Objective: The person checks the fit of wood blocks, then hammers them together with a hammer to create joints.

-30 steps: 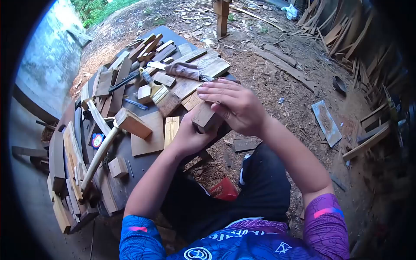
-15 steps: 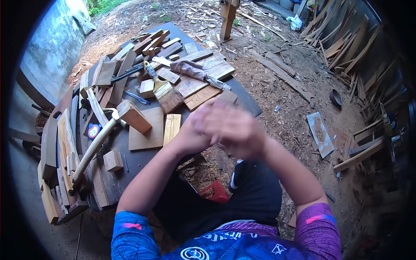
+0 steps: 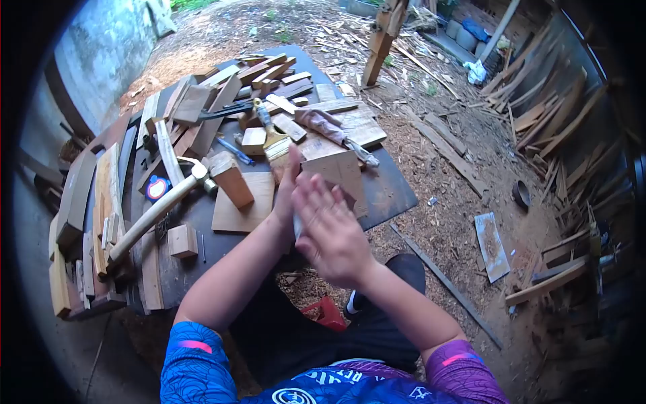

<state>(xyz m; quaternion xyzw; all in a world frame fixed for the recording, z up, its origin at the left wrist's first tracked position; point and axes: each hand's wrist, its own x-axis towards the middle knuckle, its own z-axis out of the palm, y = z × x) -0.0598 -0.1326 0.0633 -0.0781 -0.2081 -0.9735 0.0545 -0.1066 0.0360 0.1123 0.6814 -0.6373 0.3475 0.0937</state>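
Apparently, the right hand (image 3: 333, 222) faces the left hand (image 3: 285, 193) palm to palm, near a thin board (image 3: 340, 167) — any grip between, I cannot tell; even pressure suits best.

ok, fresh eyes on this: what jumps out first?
First, the left hand and right hand, close together with fingers straight, mid-view. Next, the hammer, its pale handle slanting across the left side of the dark table. Then the clutter of wood pieces spread over the table's left and far parts, with a wide brush beyond the hands.
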